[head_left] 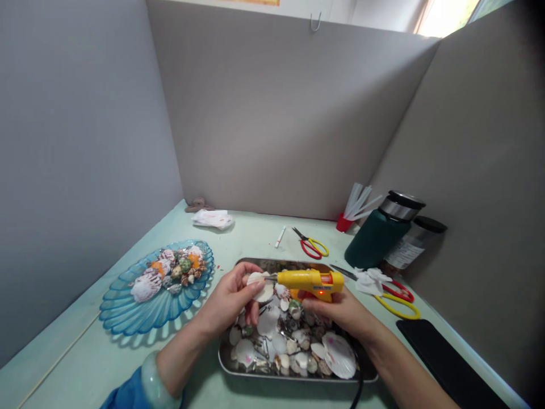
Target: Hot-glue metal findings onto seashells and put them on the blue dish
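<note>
My left hand is closed around a whitish scallop shell, held above the metal tray. Gripped in my right hand is a yellow hot glue gun with a small red light lit on its side. Its nozzle points left and meets the shell, or comes very close to it; which of the two I cannot tell. Below both hands, the tray holds many loose shells, among them a large white scallop shell at its front right. A dark cord runs down over the tray's front rim.
On the left stands a blue shell-shaped dish with shells on it. At the back lie small scissors and a white packet. To the right are a red cup of glue sticks, a green bottle, larger scissors and a black slab.
</note>
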Demonstrator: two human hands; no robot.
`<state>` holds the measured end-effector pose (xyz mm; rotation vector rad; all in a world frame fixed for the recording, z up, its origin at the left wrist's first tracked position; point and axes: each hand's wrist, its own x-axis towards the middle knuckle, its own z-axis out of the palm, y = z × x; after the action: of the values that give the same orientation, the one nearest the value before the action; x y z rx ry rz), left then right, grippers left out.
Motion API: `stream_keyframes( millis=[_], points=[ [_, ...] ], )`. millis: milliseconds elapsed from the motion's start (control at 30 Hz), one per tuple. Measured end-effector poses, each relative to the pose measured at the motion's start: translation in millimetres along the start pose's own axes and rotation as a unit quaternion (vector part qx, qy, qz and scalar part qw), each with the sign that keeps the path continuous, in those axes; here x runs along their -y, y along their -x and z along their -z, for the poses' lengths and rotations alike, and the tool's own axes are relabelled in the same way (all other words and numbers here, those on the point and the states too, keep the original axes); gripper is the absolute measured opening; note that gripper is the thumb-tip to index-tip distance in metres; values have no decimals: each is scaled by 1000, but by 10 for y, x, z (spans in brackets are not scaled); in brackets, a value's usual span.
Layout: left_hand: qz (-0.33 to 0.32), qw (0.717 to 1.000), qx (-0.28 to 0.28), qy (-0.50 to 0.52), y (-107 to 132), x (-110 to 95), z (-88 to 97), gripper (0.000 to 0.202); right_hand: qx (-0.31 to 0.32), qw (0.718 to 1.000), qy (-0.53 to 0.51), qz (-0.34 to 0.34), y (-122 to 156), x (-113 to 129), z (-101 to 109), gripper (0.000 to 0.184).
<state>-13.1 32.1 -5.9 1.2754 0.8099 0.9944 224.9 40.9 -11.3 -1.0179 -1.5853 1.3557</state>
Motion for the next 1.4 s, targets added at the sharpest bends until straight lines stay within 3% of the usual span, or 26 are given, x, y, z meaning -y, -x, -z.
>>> stream_keyframes(
  millis=[433,667,867,1033,1267,1400],
  points=[
    [13,1000,2,-6,5,-44,-15,17,-17,998,19,49,11,-5,-1,29],
    [13,1000,-2,-6,4,-38,-12,17,24,979,182,90,9,41,-42,20],
    [10,1000,-16,-1,5,-44,-17,20,-19,976,188,109,15,28,-34,22],
    [9,1000,-11,6,5,-51,-16,18,-10,947,269,176,22,56,-46,14],
    [20,1000,-12,16,2,-54,-16,19,-16,869,335,363,-6,36,-22,26],
    [22,1000,-14,15,-3,-44,-5,18,-37,843,368,391,9,58,-42,28]
  ],
)
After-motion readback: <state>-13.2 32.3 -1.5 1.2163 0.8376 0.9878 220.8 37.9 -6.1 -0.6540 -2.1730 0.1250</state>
